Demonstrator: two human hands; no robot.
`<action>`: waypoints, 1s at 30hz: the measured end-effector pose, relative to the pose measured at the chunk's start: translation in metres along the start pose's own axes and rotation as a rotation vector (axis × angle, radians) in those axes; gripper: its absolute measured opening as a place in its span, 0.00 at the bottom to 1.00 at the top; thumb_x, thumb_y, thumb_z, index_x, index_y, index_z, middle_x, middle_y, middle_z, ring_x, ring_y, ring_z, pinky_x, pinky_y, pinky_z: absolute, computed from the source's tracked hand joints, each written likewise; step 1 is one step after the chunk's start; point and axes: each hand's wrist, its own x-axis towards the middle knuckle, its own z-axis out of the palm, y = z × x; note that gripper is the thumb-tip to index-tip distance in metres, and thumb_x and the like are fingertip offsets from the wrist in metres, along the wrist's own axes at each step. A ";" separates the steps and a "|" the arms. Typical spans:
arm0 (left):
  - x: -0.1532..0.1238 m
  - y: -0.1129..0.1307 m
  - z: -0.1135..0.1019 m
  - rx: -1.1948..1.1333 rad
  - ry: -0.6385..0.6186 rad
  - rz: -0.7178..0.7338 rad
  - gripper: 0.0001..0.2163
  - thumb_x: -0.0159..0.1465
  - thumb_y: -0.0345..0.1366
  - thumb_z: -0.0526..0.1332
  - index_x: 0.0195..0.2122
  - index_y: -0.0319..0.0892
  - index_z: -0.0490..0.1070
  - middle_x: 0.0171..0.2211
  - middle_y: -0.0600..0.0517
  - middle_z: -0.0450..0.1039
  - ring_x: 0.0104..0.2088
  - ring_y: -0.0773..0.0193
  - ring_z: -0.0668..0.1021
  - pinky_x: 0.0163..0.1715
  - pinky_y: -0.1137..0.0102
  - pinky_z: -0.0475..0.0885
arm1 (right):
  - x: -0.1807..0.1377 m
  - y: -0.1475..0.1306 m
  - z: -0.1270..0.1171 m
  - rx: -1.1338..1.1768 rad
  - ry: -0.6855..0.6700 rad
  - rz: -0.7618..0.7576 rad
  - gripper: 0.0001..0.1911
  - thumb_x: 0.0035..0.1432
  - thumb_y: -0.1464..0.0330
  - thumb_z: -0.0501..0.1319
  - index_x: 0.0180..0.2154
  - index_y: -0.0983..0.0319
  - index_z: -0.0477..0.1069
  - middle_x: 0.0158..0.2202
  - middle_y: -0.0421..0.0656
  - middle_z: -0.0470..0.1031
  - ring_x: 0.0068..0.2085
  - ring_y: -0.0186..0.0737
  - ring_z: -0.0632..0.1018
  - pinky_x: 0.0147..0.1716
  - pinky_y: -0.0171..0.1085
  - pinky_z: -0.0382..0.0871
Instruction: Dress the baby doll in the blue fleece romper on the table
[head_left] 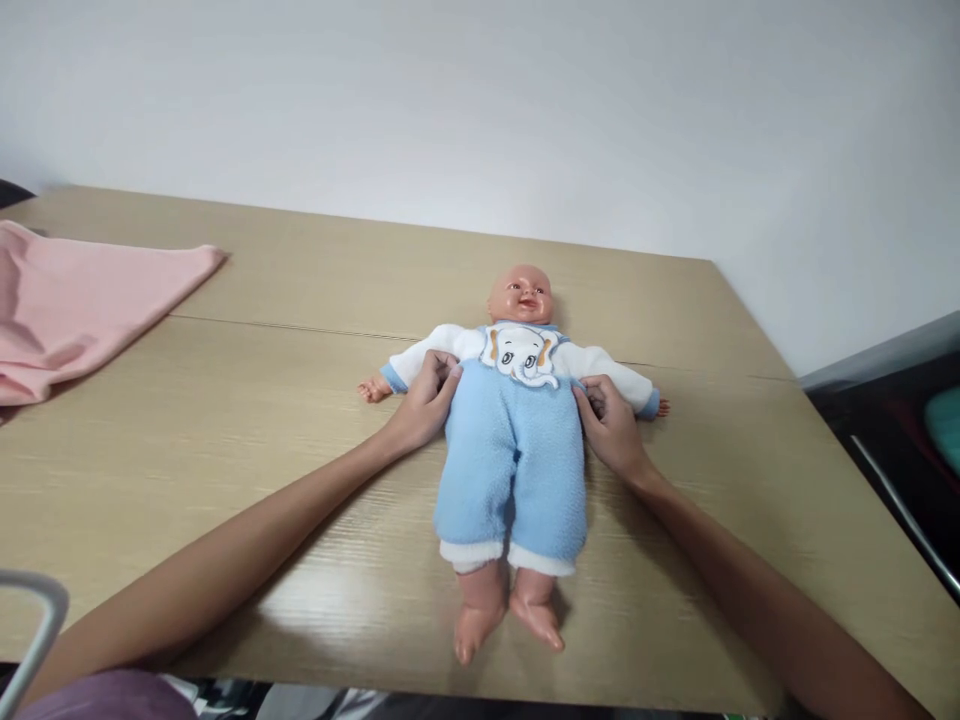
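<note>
A baby doll lies on its back on the wooden table, feet toward me and arms spread wide. It wears a light blue and white fleece outfit with an elephant face on the chest. My left hand pinches the outfit at the waist on the left side, thumb on top. On the opposite side, my right hand grips the fabric at the waist, its fingers curled. The doll's bare feet stick out of the white cuffs.
Pink cloth lies crumpled at the table's left edge. A white wall rises behind the table. Dark objects with a metal bar stand beyond the right edge. A pale curved bar shows at the lower left.
</note>
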 end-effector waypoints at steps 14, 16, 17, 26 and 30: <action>0.004 0.046 -0.003 0.472 0.186 0.440 0.09 0.72 0.29 0.55 0.51 0.46 0.67 0.52 0.43 0.76 0.54 0.49 0.77 0.58 0.52 0.72 | 0.000 0.040 -0.090 -0.611 0.197 -0.383 0.27 0.70 0.53 0.68 0.64 0.56 0.69 0.63 0.57 0.75 0.66 0.66 0.74 0.67 0.66 0.62; 0.013 0.068 0.010 0.465 0.085 0.509 0.06 0.75 0.31 0.54 0.49 0.46 0.68 0.53 0.43 0.77 0.56 0.49 0.77 0.60 0.51 0.71 | 0.003 0.050 -0.105 -0.581 0.102 -0.398 0.33 0.68 0.51 0.69 0.67 0.57 0.68 0.66 0.58 0.74 0.67 0.67 0.73 0.68 0.66 0.63; 0.020 0.077 0.019 0.455 0.021 0.538 0.05 0.76 0.33 0.55 0.49 0.46 0.69 0.53 0.43 0.78 0.57 0.48 0.77 0.61 0.51 0.70 | 0.005 0.055 -0.111 -0.555 0.057 -0.391 0.35 0.68 0.50 0.69 0.68 0.58 0.68 0.66 0.59 0.75 0.67 0.67 0.74 0.68 0.66 0.64; 0.090 0.096 0.100 0.650 -0.380 0.652 0.25 0.68 0.44 0.72 0.61 0.37 0.70 0.60 0.36 0.75 0.59 0.40 0.74 0.63 0.50 0.69 | 0.006 0.040 -0.111 0.020 0.139 -0.150 0.26 0.55 0.52 0.81 0.49 0.53 0.77 0.49 0.47 0.84 0.51 0.54 0.85 0.54 0.55 0.81; 0.097 0.091 0.111 0.710 -0.374 0.637 0.27 0.64 0.41 0.74 0.61 0.39 0.72 0.59 0.38 0.78 0.59 0.41 0.76 0.60 0.50 0.69 | -0.004 0.009 -0.092 0.251 0.225 -0.098 0.30 0.53 0.55 0.83 0.52 0.51 0.73 0.48 0.44 0.82 0.50 0.52 0.85 0.53 0.51 0.82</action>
